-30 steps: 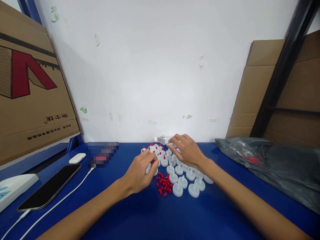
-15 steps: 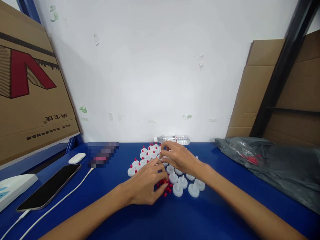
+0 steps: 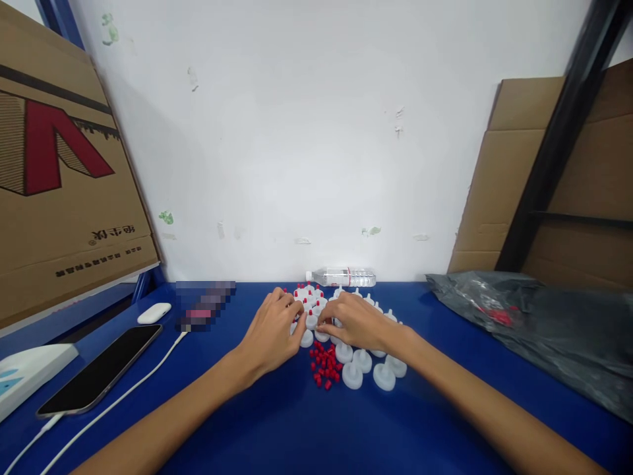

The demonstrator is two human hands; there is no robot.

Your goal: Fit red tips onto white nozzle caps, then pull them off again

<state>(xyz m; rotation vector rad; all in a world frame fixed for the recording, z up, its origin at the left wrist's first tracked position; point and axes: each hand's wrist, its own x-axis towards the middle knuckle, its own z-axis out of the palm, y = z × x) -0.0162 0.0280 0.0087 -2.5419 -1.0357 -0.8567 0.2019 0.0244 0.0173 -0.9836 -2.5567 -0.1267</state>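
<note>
My left hand (image 3: 274,332) curls its fingers over the left side of a group of white nozzle caps fitted with small red tips (image 3: 310,321). One such cap shows between its thumb and fingers, partly hidden. Close by on the right, my right hand (image 3: 355,320) has thumb and fingers drawn together at a white nozzle cap (image 3: 321,335), whose top they cover. A small pile of loose red tips (image 3: 324,364) lies just in front of the hands. Bare white nozzle caps (image 3: 352,375), without red tips, stand to the right, some behind my right hand and forearm.
A clear bottle (image 3: 343,277) lies along the wall. On the left are a phone (image 3: 101,369) with a white cable, a white case (image 3: 154,313) and a cardboard box (image 3: 74,218). A grey plastic bag (image 3: 544,330) lies on the right of the blue table (image 3: 297,429).
My left hand has moved back and left, off the red tips, to the capped group, uncovering the pile. My right hand has shifted slightly forward and lower, its fingers closer to the caps.
</note>
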